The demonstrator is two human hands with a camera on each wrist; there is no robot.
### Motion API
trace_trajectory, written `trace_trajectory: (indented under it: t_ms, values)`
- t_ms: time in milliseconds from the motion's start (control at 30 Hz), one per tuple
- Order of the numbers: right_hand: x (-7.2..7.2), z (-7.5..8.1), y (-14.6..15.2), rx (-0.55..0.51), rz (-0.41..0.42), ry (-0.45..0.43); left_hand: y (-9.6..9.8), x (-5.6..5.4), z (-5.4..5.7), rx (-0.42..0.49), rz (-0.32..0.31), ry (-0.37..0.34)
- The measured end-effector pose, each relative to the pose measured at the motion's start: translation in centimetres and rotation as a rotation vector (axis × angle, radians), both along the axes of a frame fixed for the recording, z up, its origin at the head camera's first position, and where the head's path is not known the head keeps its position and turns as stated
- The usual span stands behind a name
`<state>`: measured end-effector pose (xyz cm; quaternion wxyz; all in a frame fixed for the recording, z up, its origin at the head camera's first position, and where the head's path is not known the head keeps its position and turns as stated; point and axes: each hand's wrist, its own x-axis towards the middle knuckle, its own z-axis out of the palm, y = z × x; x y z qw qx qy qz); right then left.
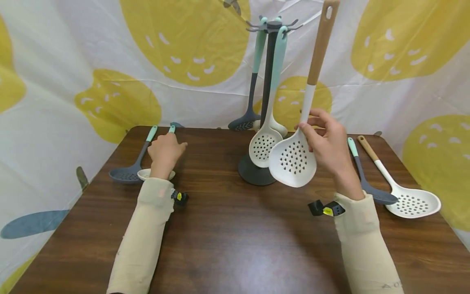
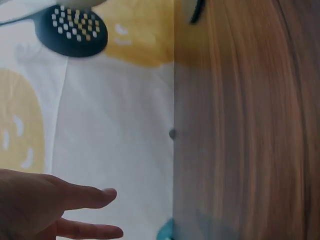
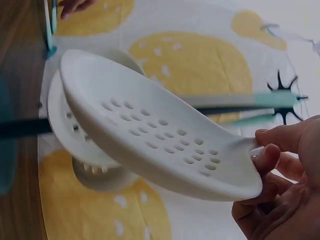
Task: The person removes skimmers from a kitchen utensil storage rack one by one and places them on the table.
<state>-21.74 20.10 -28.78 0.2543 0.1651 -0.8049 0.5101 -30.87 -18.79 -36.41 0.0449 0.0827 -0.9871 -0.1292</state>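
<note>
My right hand (image 1: 327, 139) pinches a white slotted skimmer (image 1: 293, 161) at its neck, just below the tan handle (image 1: 320, 45), which points up. In the right wrist view, thumb and fingers (image 3: 272, 155) meet at the base of the perforated head (image 3: 160, 135). My left hand (image 1: 167, 151) hovers over a white-headed utensil (image 1: 145, 174) with a mint handle tip (image 1: 171, 129), most of which the hand hides. Thumb and a finger stand extended and apart in the left wrist view, with nothing between them (image 2: 87, 197).
A dark rack (image 1: 274, 27) with radiating hooks holds several utensils, including a mint-handled white skimmer (image 1: 265, 145) and a grey one (image 1: 245, 121). Another grey skimmer (image 1: 126, 174) lies at the left. A grey utensil (image 1: 378, 195) and a tan-handled white skimmer (image 1: 413, 203) lie at the right.
</note>
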Motion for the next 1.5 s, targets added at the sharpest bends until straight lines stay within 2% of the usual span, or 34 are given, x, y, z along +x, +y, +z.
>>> trace_trajectory:
  t_ms: [200,433,633,833,933,1100,1367,1500]
  values:
    - [-0.3,0.1,2.0,-0.006,-0.064,-0.066,2.4,0.4,0.7,-0.016,-0.074,0.072]
    - [-1.1,-0.1,3.9,0.002,-0.143,-0.169,5.8,1.6,1.8,0.006,-0.175,0.208]
    - [-2.2,-1.4,5.7,0.057,-0.16,-0.251,8.5,2.9,2.8,0.067,-0.258,0.292]
    - [-3.0,-2.6,7.6,0.13,-0.17,-0.418,10.8,4.0,4.0,0.116,-0.327,0.393]
    - [-3.4,-3.4,8.2,0.177,-0.165,-0.483,11.8,4.3,4.3,0.138,-0.372,0.442]
    - [-4.0,-4.8,9.2,0.265,-0.175,-0.569,13.5,4.9,4.5,0.181,-0.448,0.482]
    - [-4.2,-6.7,10.1,0.292,-0.134,-0.794,15.9,5.3,5.0,0.317,-0.481,0.531]
    - [-4.1,-7.3,10.4,0.316,-0.118,-0.852,16.7,5.3,5.1,0.375,-0.479,0.54]
